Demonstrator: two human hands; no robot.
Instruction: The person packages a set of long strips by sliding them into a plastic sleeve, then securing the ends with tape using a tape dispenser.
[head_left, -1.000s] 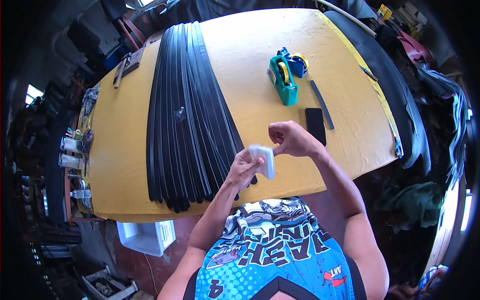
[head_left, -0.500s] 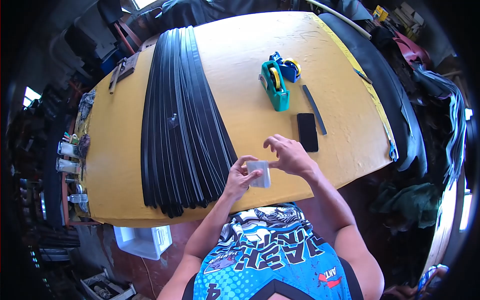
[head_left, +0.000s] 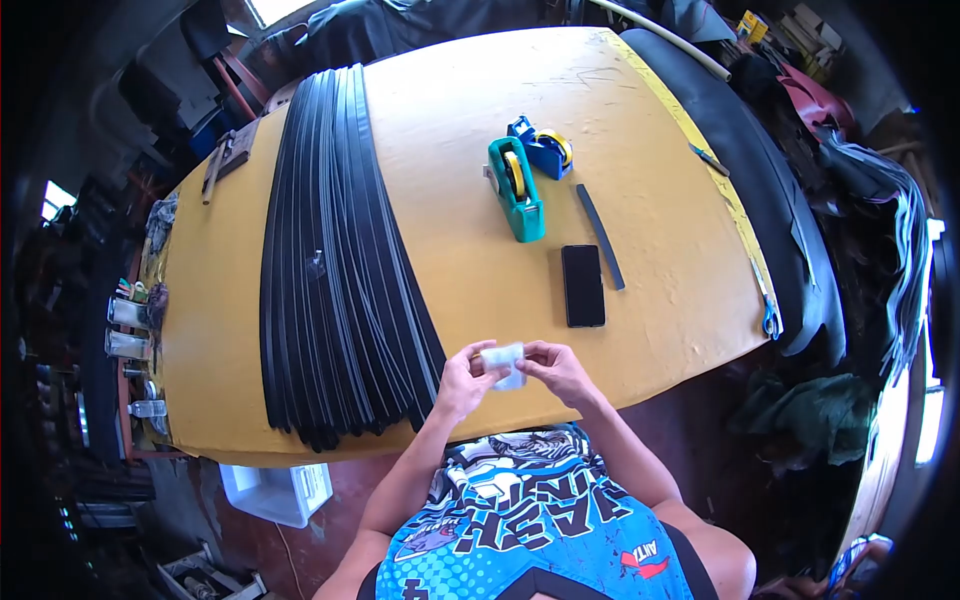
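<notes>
A small whitish, translucent stack [head_left: 508,376], like thin plastic pieces, is held between both hands at the table's near edge; motion blurs it somewhat. My left hand [head_left: 463,382] grips its left side, thumb across the front. On the right side, my right hand [head_left: 560,373] pinches the upper corner with thumb and fingers. Just left of my left hand lie long black strips [head_left: 340,250] side by side. A black phone [head_left: 584,287] rests on the table beyond my right hand, beside a short dark strip [head_left: 601,240].
On the yellow-covered table [head_left: 460,180] stand a green tape dispenser [head_left: 526,205] and a blue tape dispenser [head_left: 545,155]. Scissors [head_left: 770,318] lie at the right edge, and a hammer [head_left: 213,170] at the far left. Below the near edge sits a white bin [head_left: 285,495].
My right hand has come down from above the stack and now pinches its upper right corner. My left hand keeps its hold. The camera view has shifted slightly.
</notes>
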